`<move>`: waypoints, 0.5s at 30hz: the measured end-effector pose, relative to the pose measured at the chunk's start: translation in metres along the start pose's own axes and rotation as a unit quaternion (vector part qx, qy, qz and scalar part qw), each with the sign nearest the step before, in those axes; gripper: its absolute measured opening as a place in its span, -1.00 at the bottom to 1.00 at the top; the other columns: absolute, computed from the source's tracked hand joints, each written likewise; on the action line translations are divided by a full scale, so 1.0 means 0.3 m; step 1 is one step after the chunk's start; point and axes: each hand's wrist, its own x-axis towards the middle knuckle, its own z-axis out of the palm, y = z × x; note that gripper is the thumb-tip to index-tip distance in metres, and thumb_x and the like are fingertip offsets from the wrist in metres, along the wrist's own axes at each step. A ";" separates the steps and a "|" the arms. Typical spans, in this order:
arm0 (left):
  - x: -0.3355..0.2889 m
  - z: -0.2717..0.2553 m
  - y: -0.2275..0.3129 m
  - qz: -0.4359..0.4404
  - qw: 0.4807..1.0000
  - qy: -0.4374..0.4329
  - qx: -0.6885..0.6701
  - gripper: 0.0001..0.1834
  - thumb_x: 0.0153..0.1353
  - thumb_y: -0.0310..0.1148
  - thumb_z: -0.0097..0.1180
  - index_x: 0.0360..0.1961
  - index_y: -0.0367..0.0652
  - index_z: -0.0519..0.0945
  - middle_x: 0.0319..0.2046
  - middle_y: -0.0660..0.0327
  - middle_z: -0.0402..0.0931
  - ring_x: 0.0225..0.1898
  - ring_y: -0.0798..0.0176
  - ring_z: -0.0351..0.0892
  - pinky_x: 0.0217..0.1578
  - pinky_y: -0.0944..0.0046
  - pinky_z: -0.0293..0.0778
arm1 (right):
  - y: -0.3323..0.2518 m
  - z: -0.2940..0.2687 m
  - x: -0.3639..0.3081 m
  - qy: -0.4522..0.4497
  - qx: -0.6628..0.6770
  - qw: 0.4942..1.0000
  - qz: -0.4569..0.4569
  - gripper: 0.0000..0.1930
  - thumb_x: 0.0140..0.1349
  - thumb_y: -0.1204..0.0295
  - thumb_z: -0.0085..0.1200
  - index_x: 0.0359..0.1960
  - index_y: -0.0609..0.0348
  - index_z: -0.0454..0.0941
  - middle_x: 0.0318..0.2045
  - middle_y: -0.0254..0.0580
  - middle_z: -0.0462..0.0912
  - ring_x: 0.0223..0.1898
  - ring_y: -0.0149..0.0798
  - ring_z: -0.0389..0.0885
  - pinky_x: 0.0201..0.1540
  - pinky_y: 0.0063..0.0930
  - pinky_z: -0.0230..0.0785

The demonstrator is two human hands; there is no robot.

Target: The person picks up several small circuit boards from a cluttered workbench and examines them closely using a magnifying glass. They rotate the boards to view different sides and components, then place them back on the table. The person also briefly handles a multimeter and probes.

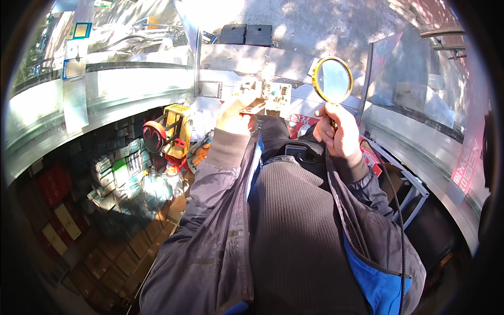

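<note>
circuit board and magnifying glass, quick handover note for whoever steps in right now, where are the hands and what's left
Left hand: raised, gripping a small circuit board by its lower left edge.
Right hand: closed on the handle of a gold-rimmed magnifying glass, held up to the right of the board.
Done: both things are picked up and lifted in front of the glass counter.
Left: the lens is beside the board, not over it, so the close look at the board is still to do.

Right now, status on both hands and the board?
Left hand holds the circuit board up by its left edge. Right hand grips the gold-rimmed magnifying glass, held to the board's right. Nothing between them.
</note>
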 end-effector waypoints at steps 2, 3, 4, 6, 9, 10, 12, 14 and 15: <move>0.053 -0.012 0.079 0.041 0.997 0.019 0.070 -0.71 0.32 -0.52 0.04 0.05 -0.11 0.60 -0.18 0.16 0.62 -0.39 0.41 0.56 -0.55 0.44 0.37 | -0.025 0.061 0.054 -0.005 -0.033 0.999 -0.007 -0.65 0.49 0.25 -0.15 -0.26 0.33 0.51 -0.78 -0.46 0.16 -0.82 -0.49 0.09 -0.59 -0.47 0.22; 0.070 -0.014 0.105 0.043 0.992 0.058 0.104 -0.68 0.31 -0.57 0.02 0.06 -0.11 0.61 -0.17 0.16 0.62 -0.35 0.40 0.58 -0.50 0.44 0.41 | -0.036 0.085 0.079 -0.013 -0.033 0.999 -0.002 -0.65 0.48 0.24 -0.13 -0.27 0.33 0.51 -0.78 -0.46 0.18 -0.82 -0.50 0.09 -0.60 -0.48 0.22; 0.087 -0.014 0.132 0.090 0.980 0.059 0.168 -0.65 0.31 -0.62 0.01 0.06 -0.10 0.62 -0.16 0.17 0.62 -0.30 0.39 0.60 -0.46 0.43 0.44 | -0.044 0.102 0.096 -0.021 -0.031 0.999 0.002 -0.65 0.47 0.23 -0.10 -0.27 0.32 0.52 -0.78 -0.46 0.19 -0.82 -0.50 0.10 -0.61 -0.49 0.22; 0.108 -0.019 0.187 0.121 0.979 0.031 0.162 -0.60 0.29 -0.69 -0.02 0.07 -0.12 0.63 -0.15 0.17 0.62 -0.21 0.37 0.62 -0.37 0.42 0.51 | -0.059 0.129 0.143 -0.030 -0.033 0.999 0.013 -0.65 0.45 0.22 -0.08 -0.27 0.31 0.52 -0.78 -0.46 0.21 -0.82 -0.50 0.11 -0.62 -0.49 0.21; 0.149 -0.016 0.263 0.129 0.966 0.058 0.214 -0.63 0.22 -0.65 0.10 0.06 -0.22 0.62 -0.12 0.13 0.61 -0.12 0.33 0.63 -0.18 0.38 0.54 | -0.076 0.138 0.202 -0.028 -0.037 0.998 0.032 -0.66 0.45 0.23 -0.09 -0.26 0.32 0.53 -0.78 -0.45 0.21 -0.82 -0.50 0.10 -0.62 -0.49 0.20; 0.158 -0.014 0.294 0.071 0.991 0.061 0.099 -0.64 0.20 -0.64 0.14 0.04 -0.23 0.63 -0.12 0.12 0.61 -0.11 0.31 0.63 -0.15 0.37 0.54 | -0.081 0.139 0.217 -0.025 -0.034 0.998 0.035 -0.66 0.45 0.23 -0.09 -0.26 0.32 0.52 -0.78 -0.45 0.21 -0.82 -0.49 0.10 -0.62 -0.49 0.19; 0.169 0.014 0.324 0.069 0.989 0.084 0.105 -0.68 0.17 -0.60 0.19 -0.02 -0.23 0.67 -0.13 0.11 0.61 -0.11 0.29 0.64 -0.14 0.35 0.54 | -0.088 0.138 0.240 -0.021 -0.026 0.999 0.040 -0.66 0.45 0.24 -0.09 -0.26 0.32 0.52 -0.78 -0.45 0.21 -0.82 -0.49 0.11 -0.62 -0.49 0.19; 0.183 0.062 0.326 0.189 0.920 0.096 0.329 -0.71 0.15 -0.59 0.21 -0.07 -0.20 0.70 -0.17 0.13 0.61 -0.18 0.29 0.63 -0.22 0.35 0.52 | -0.100 0.133 0.266 -0.027 -0.017 0.999 0.039 -0.67 0.45 0.24 -0.10 -0.26 0.33 0.52 -0.78 -0.45 0.21 -0.81 -0.48 0.11 -0.61 -0.49 0.19; 0.192 0.082 0.331 0.252 0.863 0.104 0.425 -0.70 0.13 -0.60 0.21 -0.09 -0.18 0.71 -0.20 0.14 0.61 -0.24 0.31 0.61 -0.30 0.36 0.49 | -0.108 0.131 0.280 -0.025 -0.019 0.999 0.039 -0.67 0.45 0.25 -0.10 -0.26 0.33 0.52 -0.78 -0.45 0.21 -0.81 -0.49 0.11 -0.61 -0.49 0.19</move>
